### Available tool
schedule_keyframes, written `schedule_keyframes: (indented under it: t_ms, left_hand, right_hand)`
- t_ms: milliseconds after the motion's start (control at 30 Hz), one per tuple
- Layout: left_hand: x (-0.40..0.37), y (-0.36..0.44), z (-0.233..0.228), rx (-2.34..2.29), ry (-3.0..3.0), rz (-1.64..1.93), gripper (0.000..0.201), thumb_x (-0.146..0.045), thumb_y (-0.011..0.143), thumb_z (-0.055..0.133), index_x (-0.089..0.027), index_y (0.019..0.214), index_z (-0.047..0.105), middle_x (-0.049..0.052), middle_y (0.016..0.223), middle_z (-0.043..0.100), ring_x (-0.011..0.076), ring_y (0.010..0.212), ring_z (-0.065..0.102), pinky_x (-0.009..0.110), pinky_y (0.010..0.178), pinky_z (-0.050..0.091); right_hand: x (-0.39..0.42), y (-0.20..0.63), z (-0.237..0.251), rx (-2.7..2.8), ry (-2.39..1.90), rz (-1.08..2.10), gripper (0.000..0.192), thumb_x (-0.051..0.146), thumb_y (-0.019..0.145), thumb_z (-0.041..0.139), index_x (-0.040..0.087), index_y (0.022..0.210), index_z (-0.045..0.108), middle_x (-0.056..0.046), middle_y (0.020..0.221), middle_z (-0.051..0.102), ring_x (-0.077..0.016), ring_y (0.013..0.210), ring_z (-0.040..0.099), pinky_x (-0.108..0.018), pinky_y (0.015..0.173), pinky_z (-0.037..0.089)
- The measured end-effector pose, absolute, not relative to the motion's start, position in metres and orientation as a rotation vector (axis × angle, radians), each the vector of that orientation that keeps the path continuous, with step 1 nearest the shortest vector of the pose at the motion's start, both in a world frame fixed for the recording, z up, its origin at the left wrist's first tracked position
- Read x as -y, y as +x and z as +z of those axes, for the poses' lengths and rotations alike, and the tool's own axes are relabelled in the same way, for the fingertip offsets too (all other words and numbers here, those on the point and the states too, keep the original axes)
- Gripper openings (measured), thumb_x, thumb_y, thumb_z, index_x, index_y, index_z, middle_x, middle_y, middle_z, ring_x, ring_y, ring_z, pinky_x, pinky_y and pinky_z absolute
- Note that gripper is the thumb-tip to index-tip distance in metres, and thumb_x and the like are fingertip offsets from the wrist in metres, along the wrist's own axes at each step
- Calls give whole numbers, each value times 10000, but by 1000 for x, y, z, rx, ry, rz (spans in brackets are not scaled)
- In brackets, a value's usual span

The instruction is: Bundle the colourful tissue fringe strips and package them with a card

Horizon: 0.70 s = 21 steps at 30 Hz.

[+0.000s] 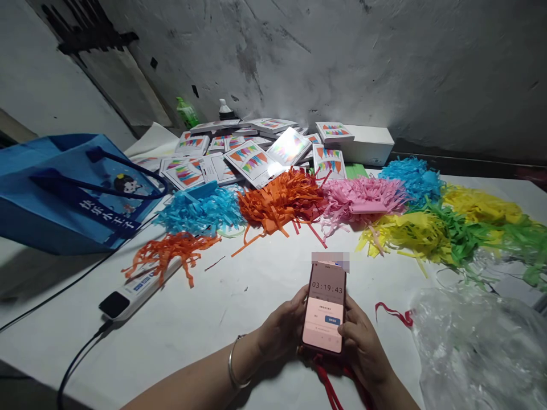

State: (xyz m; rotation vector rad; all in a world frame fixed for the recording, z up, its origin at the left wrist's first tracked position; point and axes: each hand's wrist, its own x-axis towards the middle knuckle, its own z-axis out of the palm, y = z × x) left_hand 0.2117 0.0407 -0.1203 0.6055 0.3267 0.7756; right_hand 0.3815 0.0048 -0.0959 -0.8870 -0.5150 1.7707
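A smartphone (323,307) with a lit screen is held upright between my two hands, above the white tabletop. The screen reads 03:19:43 over a pop-up with a blue button. My left hand (285,326) grips the phone's left edge, its fingers partly hidden behind. My right hand (363,336) wraps the right edge, with the thumb on the screen close to the blue button. A red lanyard (327,382) hangs from the phone's lower end. Beyond the phone lie piles of cut strips: orange (282,199), pink (363,196), light blue (200,208) and yellow (414,233).
Packaged cards (248,162) are heaped at the back beside a white box (367,142). A blue bag (64,193) stands at left, near a white power strip (137,290) with a black cable. Clear plastic bags (482,347) lie at right, next to a red ribbon (395,313).
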Motion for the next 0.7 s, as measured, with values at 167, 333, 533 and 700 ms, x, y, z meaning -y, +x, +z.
schedule_keyframes:
  t_ms: [167, 333, 533, 700]
  left_hand:
    - [-41, 211, -123, -329, 616, 772, 712, -544, 874, 590, -203, 1478, 430, 159, 1393, 599, 344, 1265, 561, 480, 1048, 397]
    - [-41, 211, -122, -332, 612, 771, 721, -548, 874, 588, -193, 1480, 424, 164, 1385, 603, 369, 1310, 524, 503, 1067, 380]
    - [-41, 212, -120, -335, 607, 763, 731, -548, 862, 596, -194, 1478, 421, 168, 1413, 585, 385, 1322, 517, 521, 1079, 367]
    - [-42, 213, -116, -348, 610, 766, 737, -543, 848, 623, -194, 1470, 433, 171, 1388, 600, 378, 1290, 543, 510, 1055, 392]
  right_hand:
    - [-4, 384, -103, 548, -856, 1783, 665, 139, 673, 662, 207, 1328, 565, -108, 1247, 697, -324, 1150, 649, -428, 907, 549]
    - [-4, 385, -105, 567, -858, 1792, 678, 133, 684, 648, 204, 1351, 543, -112, 1248, 692, -324, 1114, 661, -442, 894, 553]
    - [-4, 386, -106, 568, -848, 1794, 683, 144, 689, 650, 211, 1359, 536, -112, 1281, 674, -326, 1135, 648, -455, 908, 547]
    - [-4, 385, -104, 569, -884, 1789, 687, 160, 676, 665, 201, 1353, 550, -121, 1251, 693, -318, 1088, 671, -436, 866, 564]
